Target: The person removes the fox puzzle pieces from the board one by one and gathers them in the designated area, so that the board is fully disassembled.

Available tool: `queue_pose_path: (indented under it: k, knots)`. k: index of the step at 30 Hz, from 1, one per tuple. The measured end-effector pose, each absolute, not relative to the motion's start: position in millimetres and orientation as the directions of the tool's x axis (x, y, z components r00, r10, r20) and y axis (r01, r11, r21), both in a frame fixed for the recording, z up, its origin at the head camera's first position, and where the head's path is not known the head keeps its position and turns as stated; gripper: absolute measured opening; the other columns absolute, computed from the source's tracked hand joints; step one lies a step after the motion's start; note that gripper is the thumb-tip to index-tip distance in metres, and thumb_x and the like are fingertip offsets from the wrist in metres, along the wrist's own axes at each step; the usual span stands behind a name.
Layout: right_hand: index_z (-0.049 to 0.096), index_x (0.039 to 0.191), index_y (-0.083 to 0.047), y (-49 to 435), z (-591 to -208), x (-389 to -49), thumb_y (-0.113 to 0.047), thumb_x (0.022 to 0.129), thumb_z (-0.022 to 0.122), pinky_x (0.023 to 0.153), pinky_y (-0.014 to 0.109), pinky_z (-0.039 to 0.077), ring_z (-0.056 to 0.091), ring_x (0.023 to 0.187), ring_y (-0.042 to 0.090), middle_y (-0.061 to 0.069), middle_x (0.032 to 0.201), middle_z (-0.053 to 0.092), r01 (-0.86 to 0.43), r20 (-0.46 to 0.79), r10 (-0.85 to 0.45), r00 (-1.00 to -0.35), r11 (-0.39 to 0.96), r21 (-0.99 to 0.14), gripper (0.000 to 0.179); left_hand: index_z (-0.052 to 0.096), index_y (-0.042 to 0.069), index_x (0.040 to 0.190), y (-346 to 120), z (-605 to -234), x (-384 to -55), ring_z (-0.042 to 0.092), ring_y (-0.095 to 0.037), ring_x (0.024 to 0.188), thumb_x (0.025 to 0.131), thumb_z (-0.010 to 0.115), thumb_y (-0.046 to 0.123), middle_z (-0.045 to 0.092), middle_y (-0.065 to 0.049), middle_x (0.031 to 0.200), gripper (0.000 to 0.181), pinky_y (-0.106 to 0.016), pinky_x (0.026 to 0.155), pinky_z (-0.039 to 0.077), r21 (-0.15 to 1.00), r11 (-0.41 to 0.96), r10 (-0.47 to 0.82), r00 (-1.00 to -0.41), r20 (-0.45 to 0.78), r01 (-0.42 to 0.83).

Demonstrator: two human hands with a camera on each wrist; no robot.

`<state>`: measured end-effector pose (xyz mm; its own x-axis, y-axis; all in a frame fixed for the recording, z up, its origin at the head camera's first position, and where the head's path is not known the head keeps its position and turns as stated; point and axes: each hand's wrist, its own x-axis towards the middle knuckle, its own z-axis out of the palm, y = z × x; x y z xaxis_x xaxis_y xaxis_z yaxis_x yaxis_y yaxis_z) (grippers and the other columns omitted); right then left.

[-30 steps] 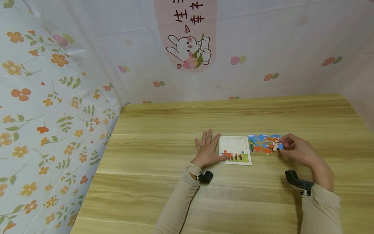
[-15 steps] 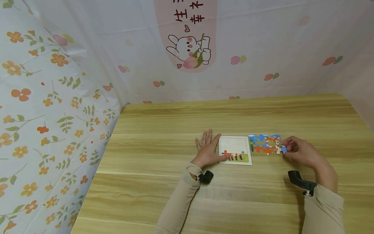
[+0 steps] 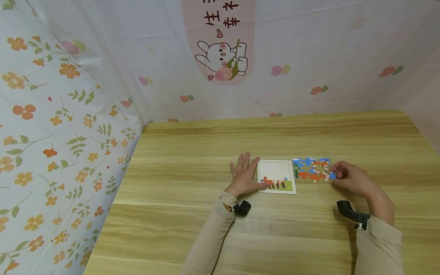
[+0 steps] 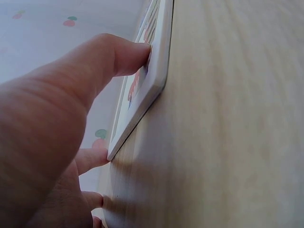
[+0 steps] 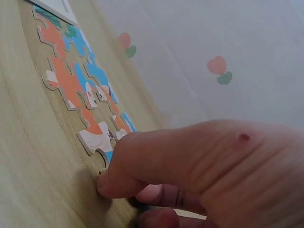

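Apparently we are joining the puzzle: our right hand pinches a blue piece at its right edge; our spread left hand braces the adjacent frame. Careful alignment likely follows.

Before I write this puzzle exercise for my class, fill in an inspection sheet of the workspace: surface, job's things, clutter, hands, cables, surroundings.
Surface: wood-grain table.
Job's things: shallow white tray, mostly bare, with a striped orange-and-green picture strip along its bottom; fox-picture puzzle pieces lie just right of it, partly fitted together, gaps visible.
Clutter: nothing seen.
Left hand: fingers spread, thumb on the tray's lower left.
Right hand: fingertips hold a partly blue piece at the group's right edge.
Cables: nothing seen for certain.
Surroundings: pale printed cloth behind, floral cloth at left.
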<state>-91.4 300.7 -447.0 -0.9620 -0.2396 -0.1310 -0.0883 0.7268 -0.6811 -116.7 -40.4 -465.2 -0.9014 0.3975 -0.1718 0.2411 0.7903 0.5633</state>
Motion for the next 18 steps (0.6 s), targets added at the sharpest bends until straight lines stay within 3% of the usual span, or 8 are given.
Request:
queue_pose_path:
  k: [10,18]
  knots:
    - [0.05,0.106,0.012,302.3,-449.4,-90.3,0.002,0.078,0.065,0.056,0.023,0.036,0.041,0.065,0.005,0.006,0.08,0.048,-0.084,-0.12,-0.23,-0.966,0.714,-0.696,0.034,0.024,0.02,0.149,-41.1,-465.7,-116.4,-0.013,-0.025,0.14,0.076,0.072,0.045,-0.002,-0.01,0.155,0.091,-0.06,0.102,-0.011,0.56,0.79,0.399,-0.903,-0.161,0.249]
    - [0.051,0.107,0.01,306.8,-447.2,-87.9,-0.002,0.086,0.055,0.055,0.022,0.039,0.045,0.071,0.007,0.01,0.086,0.052,-0.087,-0.081,-0.194,-0.978,0.725,-0.683,0.024,0.024,0.021,0.149,-41.2,-464.2,-116.7,-0.013,-0.025,0.14,0.076,0.072,0.045,-0.002,-0.01,0.155,0.091,-0.06,0.102,-0.012,0.558,0.791,0.403,-0.9,-0.164,0.253]
